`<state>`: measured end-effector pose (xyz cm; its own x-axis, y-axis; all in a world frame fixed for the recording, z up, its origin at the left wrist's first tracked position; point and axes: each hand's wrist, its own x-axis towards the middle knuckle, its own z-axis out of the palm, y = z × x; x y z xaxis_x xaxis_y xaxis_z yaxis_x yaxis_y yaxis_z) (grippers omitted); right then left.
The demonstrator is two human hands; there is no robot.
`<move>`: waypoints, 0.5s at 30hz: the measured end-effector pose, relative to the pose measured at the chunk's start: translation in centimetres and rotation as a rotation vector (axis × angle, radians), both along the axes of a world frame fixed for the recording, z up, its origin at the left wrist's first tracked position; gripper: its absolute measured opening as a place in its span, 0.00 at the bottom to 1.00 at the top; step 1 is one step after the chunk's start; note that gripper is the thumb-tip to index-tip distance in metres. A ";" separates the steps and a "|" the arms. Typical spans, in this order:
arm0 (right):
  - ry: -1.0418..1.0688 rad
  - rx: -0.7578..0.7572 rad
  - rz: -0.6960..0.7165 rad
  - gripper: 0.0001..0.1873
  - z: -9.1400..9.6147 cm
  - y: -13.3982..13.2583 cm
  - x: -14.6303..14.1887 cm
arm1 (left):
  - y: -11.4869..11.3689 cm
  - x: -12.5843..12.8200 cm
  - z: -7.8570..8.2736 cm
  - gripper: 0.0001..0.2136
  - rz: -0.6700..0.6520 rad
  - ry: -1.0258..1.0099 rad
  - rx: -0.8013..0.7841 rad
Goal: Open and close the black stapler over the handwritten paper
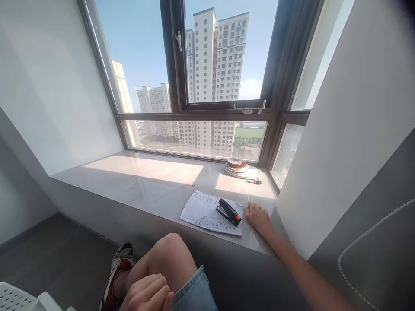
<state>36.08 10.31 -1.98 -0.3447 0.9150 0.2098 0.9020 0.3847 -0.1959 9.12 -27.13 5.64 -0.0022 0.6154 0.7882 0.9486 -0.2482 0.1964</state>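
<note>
My right hand (258, 217) rests on the stone windowsill (123, 185), its fingers curled in and no object showing in them. Just left of it lies a sheet of handwritten paper (197, 211), slightly curled at its edges. On the paper sits a black stapler (228, 211) with an orange part at its near end, a little apart from my fingers. Low in the view, my left hand (147, 294) is closed in a loose fist by my bent knee, with nothing seen in it.
A stack of round, plate-like things (238, 169) stands by the window's right corner, with a small dark chain-like item (255, 182) before it. A beaded cord (340, 259) hangs at the right. A white perforated object (16, 298) shows at the lower left.
</note>
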 end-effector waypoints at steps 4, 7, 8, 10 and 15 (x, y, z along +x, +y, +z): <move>-0.007 0.011 -0.020 0.09 -0.2 0.2 -0.1 | 5.2 -0.3 0.7 0.17 -0.008 -0.130 -0.100; -0.026 0.024 -0.025 0.09 -0.2 0.1 -0.3 | 6.8 -1.2 -0.8 0.17 0.036 -0.262 -0.115; -0.036 0.026 -0.025 0.08 -0.2 0.0 -0.3 | 6.4 -1.4 -1.8 0.17 0.038 -0.272 -0.129; -0.052 0.031 -0.022 0.08 -0.5 0.0 -0.1 | 4.5 -1.8 -4.0 0.16 0.038 -0.239 -0.180; 0.016 -0.008 -0.004 0.09 -3.3 2.4 1.5 | -4.5 -4.0 -8.2 0.12 0.067 -0.058 -0.355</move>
